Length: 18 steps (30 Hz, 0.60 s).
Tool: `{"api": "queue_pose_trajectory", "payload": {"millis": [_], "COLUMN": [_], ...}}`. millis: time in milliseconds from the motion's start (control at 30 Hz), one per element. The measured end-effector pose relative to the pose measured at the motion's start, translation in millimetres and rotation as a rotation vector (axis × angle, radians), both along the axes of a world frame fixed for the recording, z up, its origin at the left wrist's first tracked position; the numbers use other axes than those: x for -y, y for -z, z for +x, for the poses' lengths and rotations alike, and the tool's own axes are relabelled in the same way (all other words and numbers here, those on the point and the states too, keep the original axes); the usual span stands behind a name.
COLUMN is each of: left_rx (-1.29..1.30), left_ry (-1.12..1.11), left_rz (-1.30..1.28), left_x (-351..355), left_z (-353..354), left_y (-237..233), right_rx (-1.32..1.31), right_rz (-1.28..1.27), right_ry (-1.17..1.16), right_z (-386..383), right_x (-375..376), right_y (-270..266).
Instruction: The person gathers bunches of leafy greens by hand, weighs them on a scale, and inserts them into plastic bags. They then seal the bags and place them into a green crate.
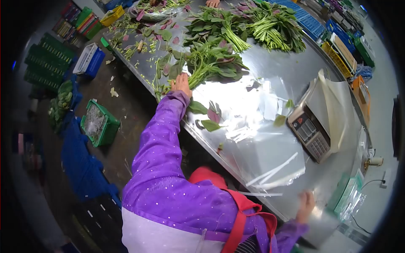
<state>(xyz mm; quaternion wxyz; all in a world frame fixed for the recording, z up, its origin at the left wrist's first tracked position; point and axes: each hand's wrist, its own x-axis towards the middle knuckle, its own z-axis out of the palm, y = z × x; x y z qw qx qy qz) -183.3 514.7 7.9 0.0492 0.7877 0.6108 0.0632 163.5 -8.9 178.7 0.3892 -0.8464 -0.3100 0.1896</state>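
Note:
My left hand (182, 84) is at the stem end of a bunch of leafy greens (213, 63) on the metal table (168, 82), its fingers closed round the stems. My right hand (306, 206) is smeared by motion over the table's near right part, close to clear plastic bags (270, 162); its fingers and anything in them cannot be made out. Loose green and purple leaves (211, 125) lie between the bunch and the bags. Two more bunches of greens (272, 29) rest farther back, stems towards me.
A scale (309, 133) stands at the right beside a pale sheet (337, 105). Another person's hand (213, 3) shows at the table's far edge. Loose leaves and trimmings (145, 46) cover the back left. On the floor are a green bin (110, 128) and a blue-and-white crate (89, 61).

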Motion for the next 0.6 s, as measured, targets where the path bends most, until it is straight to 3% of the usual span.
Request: {"api": "queue_pose_trajectory", "payload": {"millis": [67, 200, 467, 567, 600], "left_rx": [-0.012, -0.001, 0.201, 0.284, 0.467], "left_ry": [0.067, 0.282, 0.158, 0.216, 0.245], "left_rz": [-0.123, 0.027, -0.198, -0.381, -0.488], "left_x": [-20.8, -42.1, -65.5, -88.0, -106.1], "left_z": [5.5, -2.1, -9.3, -18.7, -29.4], "left_y": [-2.5, 19.0, -5.0, -20.4, -6.2], "right_rx": [-0.043, -0.079, -0.148, -0.190, -0.215], "right_rz": [-0.029, -0.073, -0.099, -0.057, -0.047], "right_ry": [-0.075, -0.090, -0.106, -0.101, -0.103], "right_z": [-15.1, -24.9, -18.8, -12.4, -10.5], "right_x": [-41.0, -82.7, -110.8, -108.2, -107.2], "right_y": [-5.5, -4.3, 20.0, 31.9, 34.5]}}
